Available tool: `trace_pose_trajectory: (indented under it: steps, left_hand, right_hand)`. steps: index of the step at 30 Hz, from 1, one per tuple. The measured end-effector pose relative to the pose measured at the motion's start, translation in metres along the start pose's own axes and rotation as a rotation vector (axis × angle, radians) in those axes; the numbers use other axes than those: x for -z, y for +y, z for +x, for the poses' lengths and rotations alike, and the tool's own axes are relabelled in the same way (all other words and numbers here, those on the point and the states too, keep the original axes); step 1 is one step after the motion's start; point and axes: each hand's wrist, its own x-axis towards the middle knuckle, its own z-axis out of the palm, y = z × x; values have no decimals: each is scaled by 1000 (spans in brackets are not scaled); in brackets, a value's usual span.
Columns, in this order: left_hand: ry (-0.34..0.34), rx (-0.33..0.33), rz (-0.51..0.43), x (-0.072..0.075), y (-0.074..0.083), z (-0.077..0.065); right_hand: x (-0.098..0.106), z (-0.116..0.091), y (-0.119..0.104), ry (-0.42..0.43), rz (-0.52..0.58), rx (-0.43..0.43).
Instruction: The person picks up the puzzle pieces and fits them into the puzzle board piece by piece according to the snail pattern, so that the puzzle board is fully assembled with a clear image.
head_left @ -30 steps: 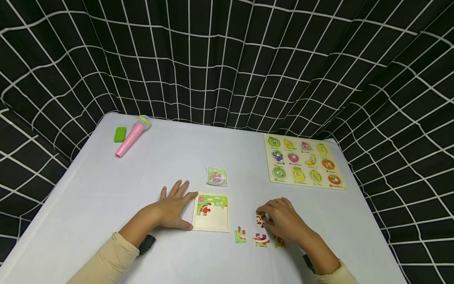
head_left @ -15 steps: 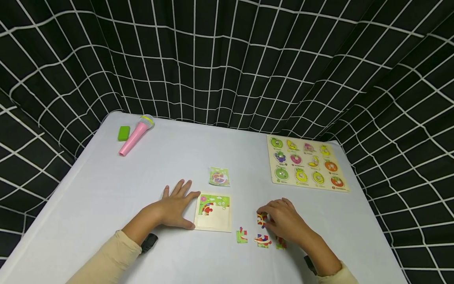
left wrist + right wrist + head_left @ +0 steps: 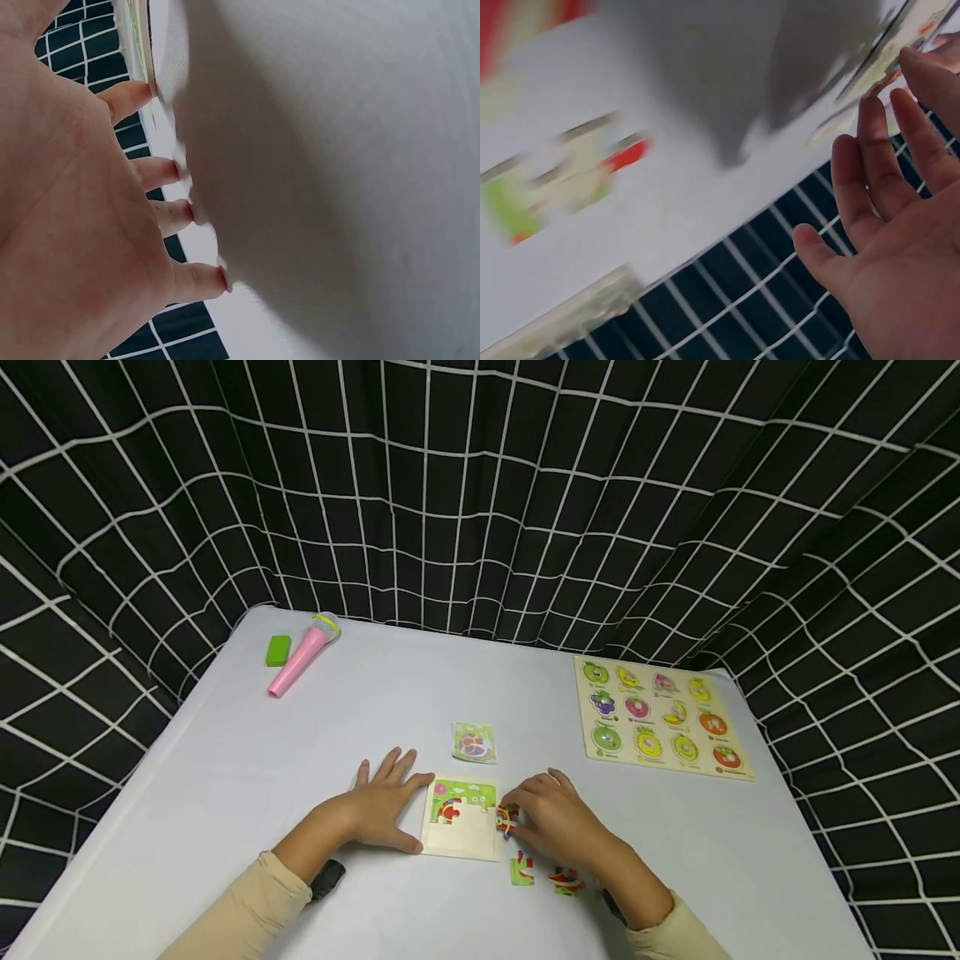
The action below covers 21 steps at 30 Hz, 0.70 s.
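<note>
Puzzle piece (image 3: pixel 507 819) is pinched by right hand (image 3: pixel 557 820) at tray's (image 3: pixel 459 844) 3 o'clock edge; best levelled and aligned before being pressed, with tray braced from 9 o'clock by left hand (image 3: pixel 381 812), fingers spread, nothing gripped.

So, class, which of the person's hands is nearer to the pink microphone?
Left. The left hand is at the puzzle tray, nearer the person and right of the pink microphone; the right hand, pinching a puzzle piece, is farther right.
</note>
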Motion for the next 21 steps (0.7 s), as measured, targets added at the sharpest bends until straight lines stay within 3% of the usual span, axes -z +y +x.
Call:
trace_pose_trajectory:
  steps: [10, 21]
  left_hand:
    - [7, 12, 4, -3, 2, 0]
    - [-4, 14, 33, 0, 1, 0]
  right_hand:
    - [-11, 27, -22, -7, -10, 111]
    - [-18, 39, -32, -17, -49, 136]
